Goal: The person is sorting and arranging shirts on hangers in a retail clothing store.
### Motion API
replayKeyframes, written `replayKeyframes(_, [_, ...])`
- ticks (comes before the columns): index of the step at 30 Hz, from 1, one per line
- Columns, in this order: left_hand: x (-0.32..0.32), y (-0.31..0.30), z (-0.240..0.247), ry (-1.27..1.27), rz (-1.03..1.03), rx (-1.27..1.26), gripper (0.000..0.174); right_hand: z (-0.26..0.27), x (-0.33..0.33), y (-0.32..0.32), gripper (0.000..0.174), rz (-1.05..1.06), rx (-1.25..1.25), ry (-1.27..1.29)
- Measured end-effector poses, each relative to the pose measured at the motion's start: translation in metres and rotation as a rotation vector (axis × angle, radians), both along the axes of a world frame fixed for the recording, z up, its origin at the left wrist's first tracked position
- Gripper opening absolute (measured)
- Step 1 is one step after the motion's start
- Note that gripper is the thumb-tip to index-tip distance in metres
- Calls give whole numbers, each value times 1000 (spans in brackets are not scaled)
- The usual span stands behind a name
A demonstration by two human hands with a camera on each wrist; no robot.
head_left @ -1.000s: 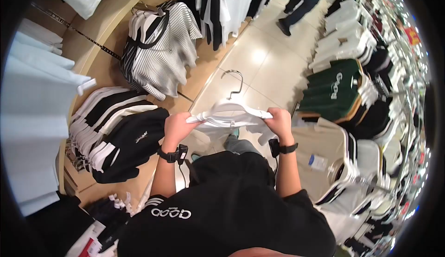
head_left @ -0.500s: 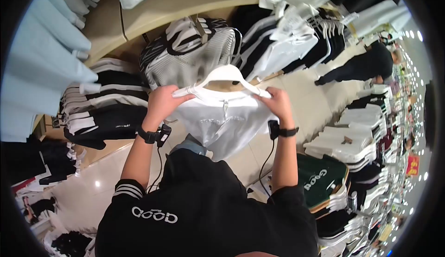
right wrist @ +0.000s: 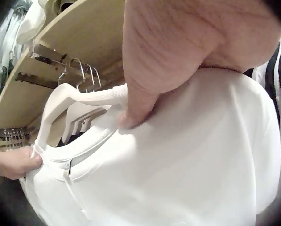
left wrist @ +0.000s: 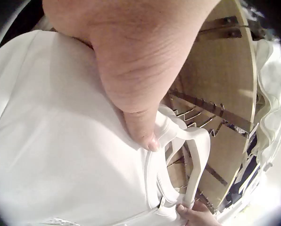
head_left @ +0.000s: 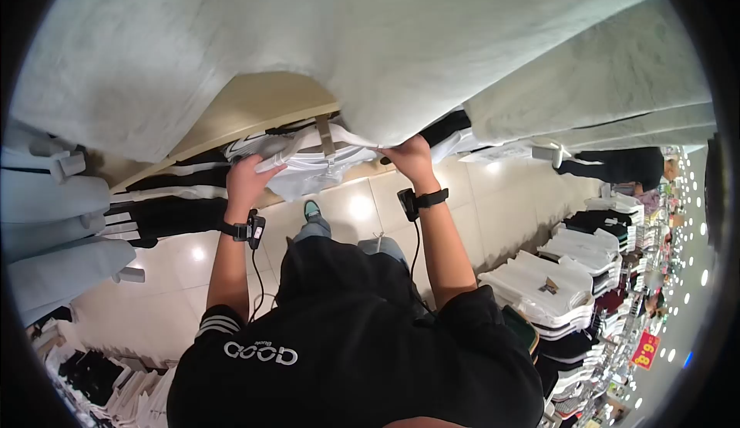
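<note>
The white shirt (right wrist: 197, 155), on its white hanger (right wrist: 62, 94), is found just below the edge of the wooden shelf (head_left: 262, 104), with the fingers of the left hand (head_left: 247, 185) and right hand (head_left: 412, 156) gripping one shoulder each, near the neckline. Clearance is tight above, where pale garments (head_left: 432, 35) overhang the shelf edge, and leftward, where black garments (head_left: 181, 216) hang close beside the left hand (the tiled floor (head_left: 470, 220) lies open below and to the right).
</note>
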State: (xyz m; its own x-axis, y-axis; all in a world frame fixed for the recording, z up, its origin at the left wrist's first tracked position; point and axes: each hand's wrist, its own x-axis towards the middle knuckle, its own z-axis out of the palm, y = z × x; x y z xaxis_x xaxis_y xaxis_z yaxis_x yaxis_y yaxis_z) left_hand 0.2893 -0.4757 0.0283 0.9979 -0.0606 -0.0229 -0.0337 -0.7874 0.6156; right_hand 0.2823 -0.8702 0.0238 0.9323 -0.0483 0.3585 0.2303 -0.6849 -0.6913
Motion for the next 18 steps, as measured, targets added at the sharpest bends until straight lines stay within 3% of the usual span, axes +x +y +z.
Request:
replayKeyframes(1, [0, -2, 0, -57, 16, -7, 54, -9, 5, -6, 42, 65, -73, -73])
replayKeyframes(4, [-9, -5, -10, -183, 57, -20, 53, 18, 1, -3, 55, 75, -2, 108])
replayKeyframes(7, [-29, -24, 7, -542, 200, 43, 41, 25, 2, -24, 61, 122, -92, -110])
replayKeyframes(11, [-90, -44, 14, -383, 314, -19, 31, 10, -31, -71, 58, 160, -105, -13])
replayKeyframes(12, [-103, -50, 17, -320, 296, -42, 29, 34, -42, -79, 54, 196, 25, 262])
replayKeyframes(18, [-204, -135, 50, 29, 263, -142, 21, 6, -98, -162, 53, 347, 53, 171])
